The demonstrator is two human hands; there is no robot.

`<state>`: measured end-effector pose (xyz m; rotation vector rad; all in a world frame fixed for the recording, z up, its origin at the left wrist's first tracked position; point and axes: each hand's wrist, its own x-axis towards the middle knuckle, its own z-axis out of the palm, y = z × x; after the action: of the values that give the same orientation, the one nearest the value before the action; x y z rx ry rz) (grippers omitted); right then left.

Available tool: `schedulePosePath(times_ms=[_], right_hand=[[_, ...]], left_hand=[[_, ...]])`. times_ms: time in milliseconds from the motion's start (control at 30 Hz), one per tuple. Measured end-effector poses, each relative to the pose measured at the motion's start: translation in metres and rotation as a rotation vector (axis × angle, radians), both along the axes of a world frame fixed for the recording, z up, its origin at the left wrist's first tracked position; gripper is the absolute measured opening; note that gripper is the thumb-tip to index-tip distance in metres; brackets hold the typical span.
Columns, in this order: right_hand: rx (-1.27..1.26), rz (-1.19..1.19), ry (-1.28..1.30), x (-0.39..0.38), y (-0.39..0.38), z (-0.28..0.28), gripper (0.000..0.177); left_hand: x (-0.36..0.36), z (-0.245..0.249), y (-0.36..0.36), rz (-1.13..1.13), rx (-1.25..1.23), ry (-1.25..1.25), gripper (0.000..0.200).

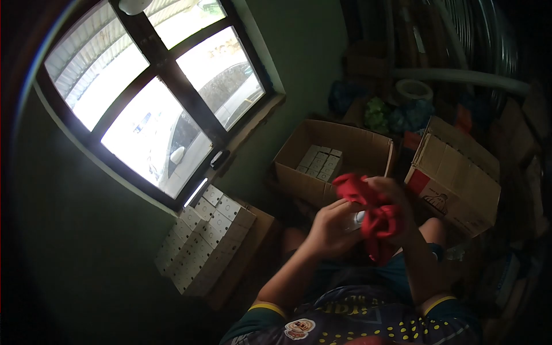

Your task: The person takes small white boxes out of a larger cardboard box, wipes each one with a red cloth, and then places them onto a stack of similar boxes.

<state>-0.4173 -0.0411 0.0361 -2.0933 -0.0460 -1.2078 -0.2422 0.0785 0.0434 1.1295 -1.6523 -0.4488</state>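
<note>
My left hand (333, 229) is closed around a small clear and whitish object (357, 219) whose kind I cannot make out; its lower part is hidden by the fingers. My right hand (397, 198) grips a bunched red cloth (382, 221), which hangs down over my lap and touches or covers part of the clear object. Both hands are close together in front of my body. Just beyond them stands an open cardboard box (299, 183) with several small white boxes (322, 163) inside.
Stacked small white boxes (210, 233) stand at the left under the window (155, 92), beside a cardboard surface (253, 238). At right is a tilted cardboard carton (460, 172). Behind it lie plastic bags (376, 112), a tape roll (414, 90) and a long pale pipe (460, 75).
</note>
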Motion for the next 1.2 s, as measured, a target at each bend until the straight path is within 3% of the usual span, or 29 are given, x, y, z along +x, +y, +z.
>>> schedulePosePath(times_ms=[100,133,267,367,433,533,633,667,700,767,867,933,1033,1067,1133,1167,1200], right_hand=[[0.130,0.094,0.255,-0.001,0.016,0.014,0.080],[0.229,0.096,0.254,0.000,0.020,0.016,0.074],[0.147,0.109,0.314,-0.002,0.006,0.018,0.058],[0.287,0.116,0.322,0.004,0.008,0.001,0.048],[0.399,0.180,0.261,0.010,0.008,-0.019,0.046],[0.321,0.139,0.115,0.015,0.008,-0.031,0.045],[0.789,-0.089,0.062,0.015,0.019,-0.016,0.045],[0.816,-0.025,-0.017,0.018,0.012,-0.024,0.043],[0.801,-0.030,-0.013,0.020,0.011,-0.020,0.041],[0.772,-0.039,0.001,0.022,0.011,-0.009,0.039],[0.621,-0.153,0.035,0.033,0.012,-0.031,0.037],[0.532,-0.273,0.035,0.038,0.030,-0.033,0.036],[0.176,-0.562,-0.193,0.060,0.059,-0.051,0.044],[0.206,-0.510,-0.196,0.061,0.064,-0.048,0.057],[0.455,-0.410,-0.157,0.049,0.058,-0.037,0.061],[0.489,-0.412,-0.250,0.047,0.050,-0.048,0.056],[0.517,-0.414,-0.343,0.044,0.042,-0.058,0.052]], left_hand=[[0.020,0.028,0.001,-0.111,0.221,-0.217,0.050],[0.019,0.027,0.002,-0.072,0.225,-0.157,0.053],[0.019,0.010,0.000,0.047,0.115,-0.034,0.058],[0.022,-0.007,0.005,0.026,0.174,0.386,0.049],[0.023,-0.018,0.005,0.053,0.132,0.538,0.041],[0.023,-0.025,0.012,0.014,0.101,0.826,0.044],[0.009,-0.040,0.017,-0.019,0.087,0.995,0.049],[0.005,-0.049,0.016,0.011,0.098,0.980,0.053],[-0.001,-0.054,0.019,-0.064,0.157,1.131,0.052],[-0.005,-0.067,0.016,-0.096,0.117,1.195,0.048],[-0.015,-0.071,0.011,0.011,0.031,1.106,0.048],[-0.023,-0.056,0.006,0.141,0.038,1.174,0.050],[-0.027,-0.036,0.003,0.264,0.136,1.267,0.055],[-0.028,-0.034,0.003,0.251,0.170,1.277,0.055],[-0.039,-0.028,0.002,0.281,0.176,1.208,0.055],[-0.045,-0.033,-0.001,0.176,0.136,1.274,0.040],[-0.052,-0.033,-0.001,0.109,0.137,1.339,0.040]])
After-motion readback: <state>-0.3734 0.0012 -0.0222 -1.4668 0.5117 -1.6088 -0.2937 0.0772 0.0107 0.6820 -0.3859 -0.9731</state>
